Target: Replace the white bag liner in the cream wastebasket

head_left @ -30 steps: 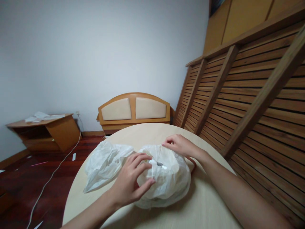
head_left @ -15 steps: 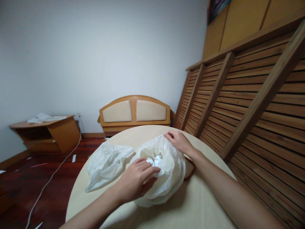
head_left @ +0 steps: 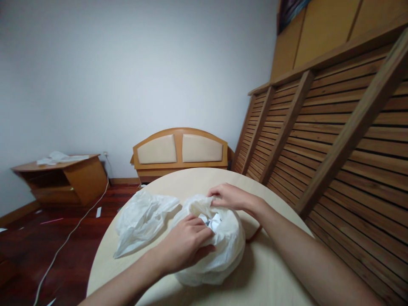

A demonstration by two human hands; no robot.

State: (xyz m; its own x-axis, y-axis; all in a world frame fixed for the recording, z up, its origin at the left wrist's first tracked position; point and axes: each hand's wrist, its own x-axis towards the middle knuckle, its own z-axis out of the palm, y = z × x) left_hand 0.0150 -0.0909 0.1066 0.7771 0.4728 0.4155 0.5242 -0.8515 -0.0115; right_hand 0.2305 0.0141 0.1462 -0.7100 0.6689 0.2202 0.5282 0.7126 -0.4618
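Note:
A white plastic bag [head_left: 219,259], bulging and upright, sits on the round table with its mouth facing up. Crumpled white paper [head_left: 214,222] with some dark marks shows inside the mouth. At the near left of the rim, my left hand [head_left: 191,240] has its fingers curled over the plastic, thumb on the outside. My right hand [head_left: 231,197] pinches the far right of the rim between thumb and fingers. Part of the bag's left side is hidden by my left hand. To the left lies a second, flatter white plastic bag [head_left: 143,221].
The pale round table [head_left: 274,272] fills the front. A reddish-brown curved edge [head_left: 255,236] shows behind the bag. Slatted wooden panels [head_left: 334,170] lean at the right. A headboard [head_left: 180,148] and a low cabinet [head_left: 86,178] stand at the wall. A white cable [head_left: 75,229] crosses the floor.
My right hand has come nearer and to the left, drawing the far rim inward and lower. The bag's mouth is narrower. My left hand has barely moved.

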